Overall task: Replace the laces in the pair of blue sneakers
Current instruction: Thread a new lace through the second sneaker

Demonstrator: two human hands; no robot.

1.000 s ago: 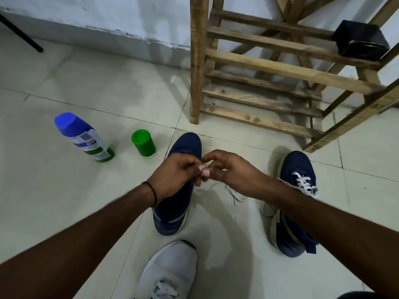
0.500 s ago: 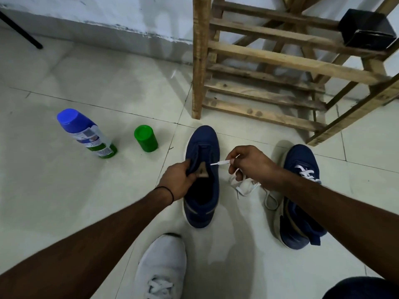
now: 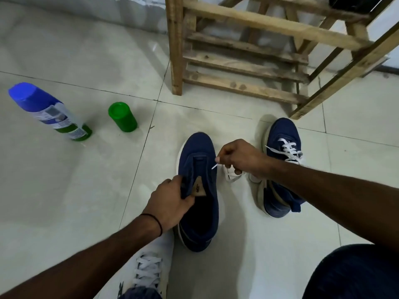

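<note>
Now the two hands that I had bunched together over the toe of the unlaced sneaker [image 3: 199, 212] a second ago have come apart, and each has its own job. The left hand [image 3: 170, 201] has dropped back to the shoe's throat, where its fingers curl round the tongue and the left flap and pin the shoe steady on the floor tiles [image 3: 248, 244]. The right hand [image 3: 239, 157] sits just beside the right edge of the same shoe. Its thumb and forefinger pinch the white lace [image 3: 232, 179] close to its stiff tip, which points down toward the right row of eyelets; whether the tip touches the fabric I cannot tell. The rest of the lace hangs in loose loops under that hand, onto the tile between the two shoes. Against half a second ago little differs, only the tip has tilted lower toward the shoe. I read this as the lace end sorted out and threading about to begin, since no eyelet on this shoe carries lace. The other blue sneaker [image 3: 280, 169], further right, is laced in white, so I judge roughly half the job remains
</note>
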